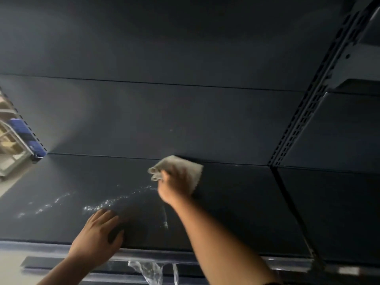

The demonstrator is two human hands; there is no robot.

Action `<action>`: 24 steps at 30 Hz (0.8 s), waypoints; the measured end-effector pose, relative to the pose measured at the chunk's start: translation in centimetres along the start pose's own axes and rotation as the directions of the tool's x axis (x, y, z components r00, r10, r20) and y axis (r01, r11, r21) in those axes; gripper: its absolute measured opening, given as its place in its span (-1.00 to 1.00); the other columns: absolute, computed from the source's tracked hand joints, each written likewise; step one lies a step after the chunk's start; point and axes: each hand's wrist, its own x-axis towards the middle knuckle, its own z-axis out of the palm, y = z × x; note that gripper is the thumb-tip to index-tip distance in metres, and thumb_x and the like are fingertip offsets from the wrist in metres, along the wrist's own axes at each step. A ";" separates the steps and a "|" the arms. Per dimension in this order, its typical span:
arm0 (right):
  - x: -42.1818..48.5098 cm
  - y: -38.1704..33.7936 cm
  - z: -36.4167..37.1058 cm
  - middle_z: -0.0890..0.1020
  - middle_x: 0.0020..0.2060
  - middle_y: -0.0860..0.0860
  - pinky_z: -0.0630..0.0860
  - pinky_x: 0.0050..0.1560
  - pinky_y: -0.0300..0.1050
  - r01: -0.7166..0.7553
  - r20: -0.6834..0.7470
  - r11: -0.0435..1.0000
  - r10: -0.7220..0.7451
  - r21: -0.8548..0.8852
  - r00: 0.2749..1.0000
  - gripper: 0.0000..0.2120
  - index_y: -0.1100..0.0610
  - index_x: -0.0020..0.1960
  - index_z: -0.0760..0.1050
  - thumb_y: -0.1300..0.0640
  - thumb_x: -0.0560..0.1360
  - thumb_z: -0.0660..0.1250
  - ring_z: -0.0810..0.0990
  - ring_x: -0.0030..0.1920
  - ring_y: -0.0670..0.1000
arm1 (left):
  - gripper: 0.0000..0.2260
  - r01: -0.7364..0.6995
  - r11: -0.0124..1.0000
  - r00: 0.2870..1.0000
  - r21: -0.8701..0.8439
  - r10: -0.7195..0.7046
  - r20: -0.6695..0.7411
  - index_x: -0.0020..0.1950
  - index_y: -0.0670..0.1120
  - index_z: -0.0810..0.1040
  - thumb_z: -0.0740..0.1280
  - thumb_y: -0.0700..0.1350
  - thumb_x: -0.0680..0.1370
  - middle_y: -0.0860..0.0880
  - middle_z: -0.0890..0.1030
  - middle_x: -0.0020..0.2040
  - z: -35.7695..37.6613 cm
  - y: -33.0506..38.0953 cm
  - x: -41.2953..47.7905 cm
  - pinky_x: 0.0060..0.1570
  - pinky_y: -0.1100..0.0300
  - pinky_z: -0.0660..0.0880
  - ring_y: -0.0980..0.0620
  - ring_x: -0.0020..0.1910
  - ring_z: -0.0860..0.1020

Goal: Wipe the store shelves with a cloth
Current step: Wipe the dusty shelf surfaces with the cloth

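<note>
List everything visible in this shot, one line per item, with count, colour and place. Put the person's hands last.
shelf: one, dark grey, fills the lower middle, front edge nearest the camera
back panels: several, dark grey, stacked behind the shelf, split by thin seams
slotted upright: one, dark metal, right of centre, running diagonally
wet droplets: a scattered trail, whitish, on the shelf left of the cloth
cloth: one, beige, folded, at the back of the shelf under the right hand
clear plastic scrap: one, transparent, hanging at the shelf's front edge
blue item: one, blurred, far left beyond the shelving
left hand: flat on the shelf near the front edge
right hand: pressing on the cloth
</note>
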 end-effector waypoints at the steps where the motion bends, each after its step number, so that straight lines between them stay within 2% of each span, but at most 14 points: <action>1: 0.3 -1.8 1.1 0.33 0.46 0.12 -0.06 0.50 0.25 0.043 0.039 0.997 -0.045 0.059 0.998 -0.59 -0.10 0.39 0.33 0.00 0.54 0.08 0.11 0.49 0.27 | -0.81 -0.004 1.000 1.000 0.001 0.004 -0.008 -0.12 -0.06 0.61 0.28 -0.02 0.38 -0.01 0.54 -0.22 0.1 0.0 0.0 -0.16 0.03 0.48 -0.09 -0.20 0.48; 3: 0.6 -4.8 1.8 0.49 0.33 0.15 0.18 0.43 0.12 0.076 0.073 0.953 -0.102 0.294 0.992 -0.61 -0.07 0.35 0.39 0.00 0.55 0.10 0.31 0.39 0.27 | -0.82 -0.009 1.000 1.000 0.004 0.009 -0.022 -0.11 -0.06 0.59 0.29 -0.02 0.38 -0.01 0.53 -0.23 0.1 -0.1 0.0 -0.16 0.02 0.47 -0.09 -0.21 0.47; 4: 0.7 -5.7 1.5 0.54 0.28 0.16 0.29 0.32 -0.02 0.067 0.068 0.887 -0.110 0.457 0.992 -0.63 -0.03 0.33 0.42 0.03 0.55 0.11 0.40 0.32 0.24 | -0.82 -0.008 1.000 1.000 0.007 0.008 -0.026 -0.10 -0.05 0.59 0.30 -0.02 0.38 0.00 0.52 -0.23 0.0 -0.1 0.0 -0.14 0.03 0.45 -0.09 -0.21 0.47; 5: 0.6 -6.1 1.1 0.56 0.27 0.15 0.34 0.23 -0.16 0.051 0.045 0.798 -0.098 0.601 0.994 -0.62 0.02 0.33 0.44 0.06 0.54 0.11 0.45 0.29 0.19 | -0.80 -0.005 1.000 1.000 0.008 0.005 -0.027 -0.08 -0.04 0.60 0.30 -0.02 0.38 0.01 0.52 -0.23 0.0 -0.1 0.0 -0.13 0.05 0.44 -0.09 -0.20 0.47; 6: 0.4 -5.9 0.5 0.55 0.28 0.16 0.34 0.21 -0.23 0.042 -0.003 0.716 -0.056 0.697 0.998 -0.60 0.08 0.33 0.44 0.08 0.53 0.10 0.46 0.28 0.14 | -0.79 -0.002 1.000 1.000 0.007 0.002 -0.026 -0.07 -0.04 0.62 0.30 -0.02 0.37 0.03 0.53 -0.22 -0.1 0.0 -0.1 -0.12 0.07 0.43 -0.08 -0.20 0.48; 8: 0.3 -4.0 -0.8 0.52 0.30 0.21 0.34 0.32 -0.14 0.018 -0.082 0.588 0.081 0.809 0.993 -0.60 0.18 0.33 0.43 0.08 0.55 0.11 0.47 0.29 0.13 | -0.79 0.002 1.000 1.000 0.001 -0.002 -0.029 -0.07 -0.04 0.63 0.30 -0.02 0.37 0.04 0.53 -0.21 -0.1 0.1 -0.3 -0.11 0.10 0.43 -0.06 -0.19 0.47; 10: -0.1 -1.2 -2.4 0.52 0.30 0.20 0.36 0.35 -0.05 -0.019 -0.098 0.440 0.242 0.898 0.965 -0.65 0.20 0.34 0.42 0.12 0.59 0.19 0.49 0.29 0.11 | -0.78 0.005 1.000 1.000 0.007 -0.005 -0.020 -0.07 -0.05 0.63 0.29 -0.02 0.37 0.04 0.53 -0.21 -0.1 0.0 -0.5 -0.12 0.08 0.46 -0.06 -0.19 0.47; 12: -1.3 1.8 -4.9 0.55 0.27 0.17 0.39 0.31 -0.09 0.032 -0.163 0.368 0.331 0.929 0.930 -0.69 0.20 0.30 0.45 0.18 0.58 0.23 0.52 0.25 0.07 | -0.78 0.014 1.000 1.000 0.014 -0.014 -0.009 -0.08 -0.06 0.64 0.29 -0.02 0.38 0.01 0.55 -0.20 -0.2 0.0 -0.5 -0.12 0.05 0.48 -0.08 -0.19 0.48; 14: -3.3 4.7 -8.1 0.58 0.22 0.14 0.40 0.21 -0.16 0.114 -0.260 0.387 0.350 0.915 0.900 -0.74 0.15 0.25 0.48 0.20 0.57 0.24 0.54 0.18 0.02 | -0.78 0.013 1.000 1.000 0.017 -0.013 -0.003 -0.08 -0.06 0.64 0.28 -0.02 0.38 0.00 0.56 -0.19 -0.3 0.1 -0.6 -0.13 0.04 0.49 -0.09 -0.18 0.49; 15: -4.4 6.2 -9.6 0.58 0.21 0.12 0.39 0.20 -0.16 0.140 -0.308 0.431 0.350 0.891 0.885 -0.74 0.13 0.25 0.48 0.17 0.56 0.25 0.54 0.17 0.02 | -0.78 0.009 1.000 1.000 0.017 -0.009 0.001 -0.07 -0.06 0.64 0.28 -0.03 0.39 0.00 0.56 -0.19 -0.3 0.2 -0.5 -0.13 0.04 0.49 -0.09 -0.17 0.49; 18: -8.2 9.6 -12.8 0.57 0.21 0.01 0.37 0.19 -0.15 0.103 -0.418 0.671 0.327 0.734 0.847 -0.62 0.10 0.32 0.46 0.04 0.53 0.22 0.51 0.20 -0.02 | -0.78 -0.008 1.000 1.000 0.014 0.008 0.008 -0.06 -0.05 0.65 0.28 -0.03 0.40 0.01 0.57 -0.18 -0.5 0.0 -0.5 -0.10 0.05 0.48 -0.08 -0.15 0.49; 20: -10.5 10.8 -13.5 0.56 0.15 -0.09 0.36 0.07 -0.20 0.054 -0.433 0.760 0.308 0.647 0.847 -0.64 0.00 0.34 0.44 0.03 0.56 0.20 0.52 0.12 -0.09 | -0.77 -0.021 1.000 1.000 0.016 0.021 0.011 -0.05 -0.03 0.65 0.28 -0.02 0.40 0.02 0.57 -0.17 -0.5 -0.2 -0.3 -0.08 0.06 0.47 -0.06 -0.13 0.49; 22: -12.2 10.9 -12.6 0.53 0.13 -0.12 0.35 0.05 -0.21 -0.015 -0.401 0.810 0.307 0.586 0.863 -0.65 -0.08 0.38 0.39 0.06 0.60 0.15 0.51 0.08 -0.13 | -0.77 -0.035 0.999 0.999 0.004 0.035 0.010 -0.03 -0.01 0.64 0.28 -0.02 0.40 0.04 0.57 -0.15 -0.4 -0.4 -0.4 -0.05 0.10 0.44 -0.03 -0.11 0.49; 24: -13.0 10.2 -10.7 0.54 0.16 -0.04 0.34 0.08 -0.12 -0.133 -0.347 0.859 0.335 0.494 0.876 -0.63 -0.05 0.41 0.35 0.04 0.61 0.11 0.53 0.18 0.03 | -0.77 -0.054 0.998 0.999 -0.022 0.054 -0.005 -0.01 0.00 0.64 0.28 -0.03 0.40 0.05 0.57 -0.14 -0.4 -0.7 -0.6 -0.02 0.15 0.41 0.00 -0.10 0.47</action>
